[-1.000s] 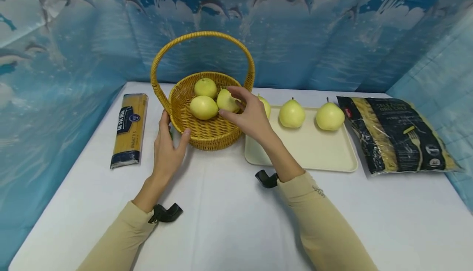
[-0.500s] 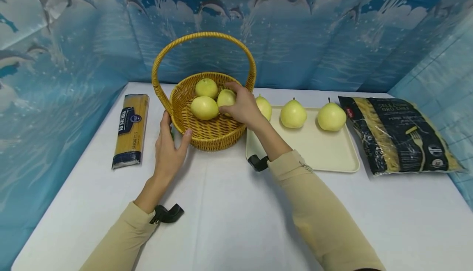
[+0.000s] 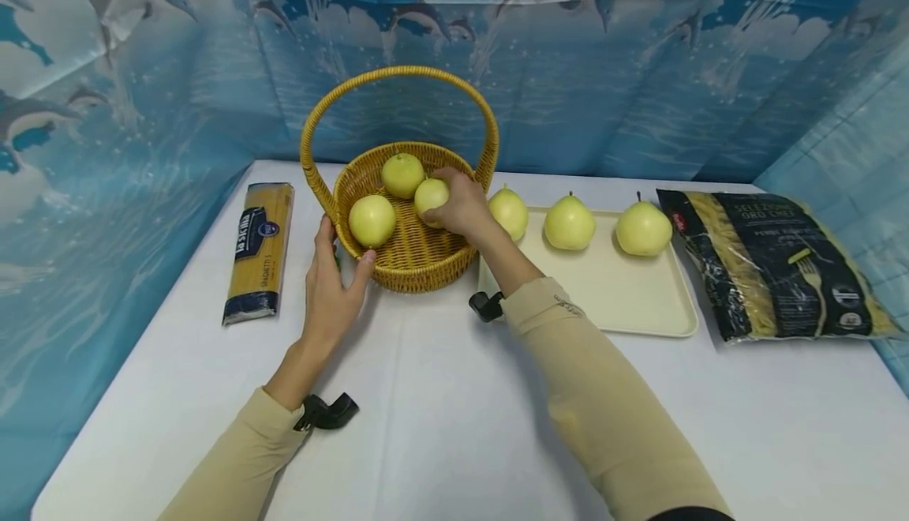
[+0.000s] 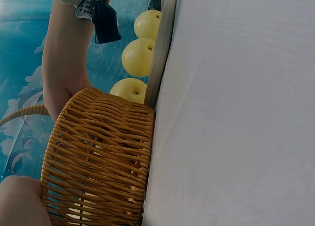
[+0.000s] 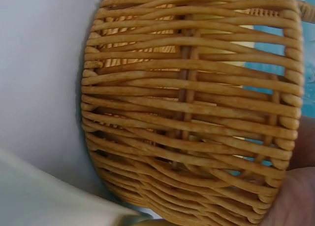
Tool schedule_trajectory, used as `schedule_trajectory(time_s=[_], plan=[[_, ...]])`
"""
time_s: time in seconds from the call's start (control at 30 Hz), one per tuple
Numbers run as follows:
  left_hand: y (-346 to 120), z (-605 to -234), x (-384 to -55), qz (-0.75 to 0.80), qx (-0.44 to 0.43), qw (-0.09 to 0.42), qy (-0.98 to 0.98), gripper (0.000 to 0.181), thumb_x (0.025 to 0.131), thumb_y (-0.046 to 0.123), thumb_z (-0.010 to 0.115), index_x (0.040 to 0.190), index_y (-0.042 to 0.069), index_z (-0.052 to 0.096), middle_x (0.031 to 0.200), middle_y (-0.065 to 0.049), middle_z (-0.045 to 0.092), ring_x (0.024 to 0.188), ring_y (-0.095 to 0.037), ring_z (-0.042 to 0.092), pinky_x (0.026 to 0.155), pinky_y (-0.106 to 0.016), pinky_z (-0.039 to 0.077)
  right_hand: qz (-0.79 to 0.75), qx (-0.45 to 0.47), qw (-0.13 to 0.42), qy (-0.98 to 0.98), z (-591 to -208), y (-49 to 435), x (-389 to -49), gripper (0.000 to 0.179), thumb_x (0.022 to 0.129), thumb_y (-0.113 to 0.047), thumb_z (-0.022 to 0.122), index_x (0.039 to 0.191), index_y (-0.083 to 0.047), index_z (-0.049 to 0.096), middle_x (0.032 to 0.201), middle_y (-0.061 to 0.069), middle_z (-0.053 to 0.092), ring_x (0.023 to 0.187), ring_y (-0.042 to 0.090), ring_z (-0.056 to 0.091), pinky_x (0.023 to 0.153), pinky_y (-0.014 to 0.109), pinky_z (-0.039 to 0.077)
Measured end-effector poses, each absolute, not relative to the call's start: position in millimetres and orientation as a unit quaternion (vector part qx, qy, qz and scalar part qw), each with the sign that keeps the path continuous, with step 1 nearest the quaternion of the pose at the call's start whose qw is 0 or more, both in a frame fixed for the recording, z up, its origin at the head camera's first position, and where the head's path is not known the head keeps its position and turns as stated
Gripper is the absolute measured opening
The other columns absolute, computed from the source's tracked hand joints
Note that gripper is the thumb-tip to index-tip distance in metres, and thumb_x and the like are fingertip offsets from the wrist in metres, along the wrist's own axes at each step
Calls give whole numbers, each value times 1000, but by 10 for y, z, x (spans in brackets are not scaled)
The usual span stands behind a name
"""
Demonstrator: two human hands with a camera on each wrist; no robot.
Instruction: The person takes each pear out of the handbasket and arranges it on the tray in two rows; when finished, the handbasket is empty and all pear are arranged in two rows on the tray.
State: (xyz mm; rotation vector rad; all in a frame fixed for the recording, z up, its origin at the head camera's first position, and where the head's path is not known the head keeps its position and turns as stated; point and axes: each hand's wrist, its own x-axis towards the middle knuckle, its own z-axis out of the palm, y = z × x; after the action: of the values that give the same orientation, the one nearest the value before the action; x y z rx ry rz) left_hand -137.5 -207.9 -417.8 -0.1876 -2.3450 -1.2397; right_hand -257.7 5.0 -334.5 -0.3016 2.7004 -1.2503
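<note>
A yellow wicker basket (image 3: pixel 419 271) with a tall hoop handle stands at the back of the table. Inside it lie three yellow-green pears: one at the back (image 3: pixel 402 175), one at the front left (image 3: pixel 372 221), and a pear on the right (image 3: pixel 430 199). My right hand (image 3: pixel 458 204) reaches over the rim and grips that right pear; its fingertips are partly hidden. My left hand (image 3: pixel 332 300) holds the basket at its front left, thumb at the rim. In the right wrist view, woven basket wall (image 5: pixel 192 98) fills most of the picture.
A cream tray (image 3: pixel 625 312) right of the basket carries three pears in a row, including a middle one (image 3: pixel 569 222). Farther right lies a black pasta bag (image 3: pixel 781 268). A spaghetti pack (image 3: pixel 259 253) lies at the left. A dolphin-print curtain (image 3: pixel 398 39) hangs behind.
My right hand has moved farther into the basket and closed round the right pear. The front pear has shifted left, toward the basket wall. My left hand stays at the basket.
</note>
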Motion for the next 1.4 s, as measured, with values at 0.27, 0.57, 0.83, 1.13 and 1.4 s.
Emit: schedule_trajectory(time_s=[0.27,0.57,0.83,1.13,1.4], plan=[[-2076,-4191,-1374,-452,-66,235,-858,86,106,37,60,170,10,9,174,-14,23,160,-26,26,129,-50,28,-374,-112,37,920,-3359,27,-2538,72,90,-21,84,153,-6,51,151,16,57,138,39,51,112,51,48],[-2095,-4195,-1365,-446,-66,238,-860,86,106,37,60,170,9,10,174,-14,24,160,-27,27,128,-50,29,-398,-152,-44,904,-3295,135,-2300,72,84,-17,86,149,-4,56,145,15,61,134,36,55,117,52,39],[-2088,-4205,-1385,-444,-70,244,-859,86,106,37,61,170,9,11,173,-14,26,160,-26,28,128,-51,30,-460,-160,-74,870,-3258,290,-1960,72,82,-26,86,148,-14,59,141,6,65,126,27,59,108,51,45],[-2077,-4211,-1388,-450,-71,245,-856,86,106,37,61,170,8,12,173,-15,27,159,-27,28,128,-52,30,-474,-154,-92,862,-3123,465,-1573,74,79,-29,87,147,-20,60,138,0,64,123,20,59,104,51,48],[-2094,-4206,-1399,-450,-71,243,-856,86,105,37,62,170,9,12,173,-15,26,160,-28,27,128,-52,29,-463,-109,-123,871,-3242,657,-1290,82,73,-25,87,149,-18,56,133,7,57,123,23,55,98,51,51]])
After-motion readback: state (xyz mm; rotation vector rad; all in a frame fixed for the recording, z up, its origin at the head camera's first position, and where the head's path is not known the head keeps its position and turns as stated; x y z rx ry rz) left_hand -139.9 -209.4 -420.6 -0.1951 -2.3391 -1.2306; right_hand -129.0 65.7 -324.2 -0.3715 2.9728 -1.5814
